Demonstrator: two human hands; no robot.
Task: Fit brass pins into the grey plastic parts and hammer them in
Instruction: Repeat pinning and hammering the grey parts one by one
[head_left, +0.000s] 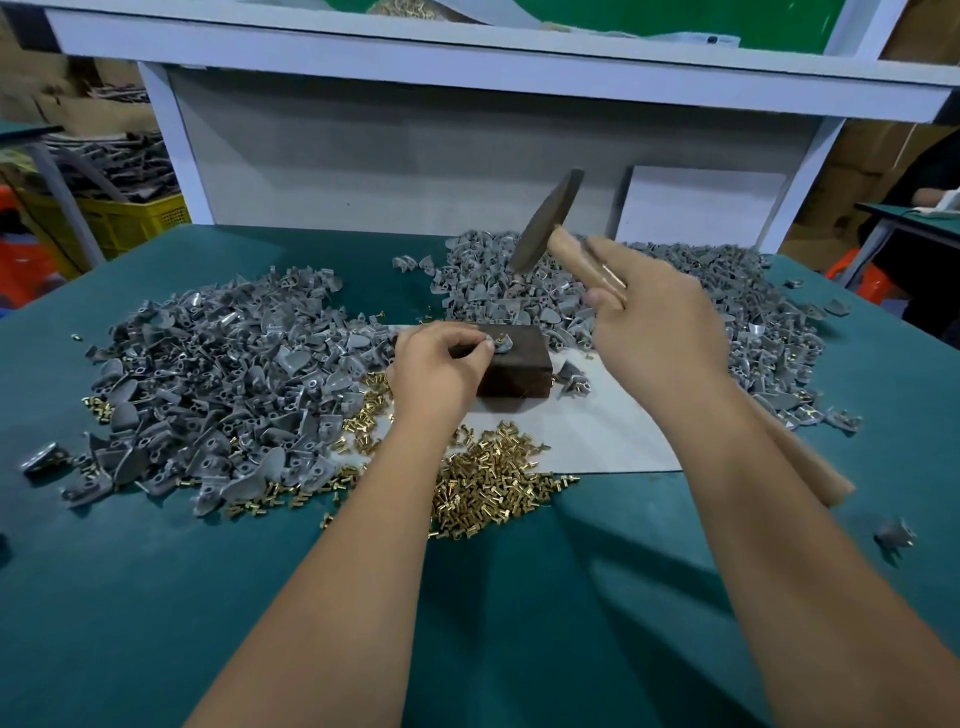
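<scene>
A dark block (519, 366) sits mid-table on a white sheet (597, 441). On its top lies a grey plastic part (503, 344) with a brass pin standing in it. My left hand (441, 364) pinches that part at the block's left edge. My right hand (654, 317) grips the wooden handle of a hammer (545, 218), whose metal head is raised above and behind the block. Loose brass pins (493, 478) lie heaped in front of the block.
A big heap of grey plastic parts (218, 374) covers the green table's left side; another heap (727, 291) spreads behind and to the right. One stray part (894, 535) lies near the right edge. A white shelf frame (467, 67) stands behind.
</scene>
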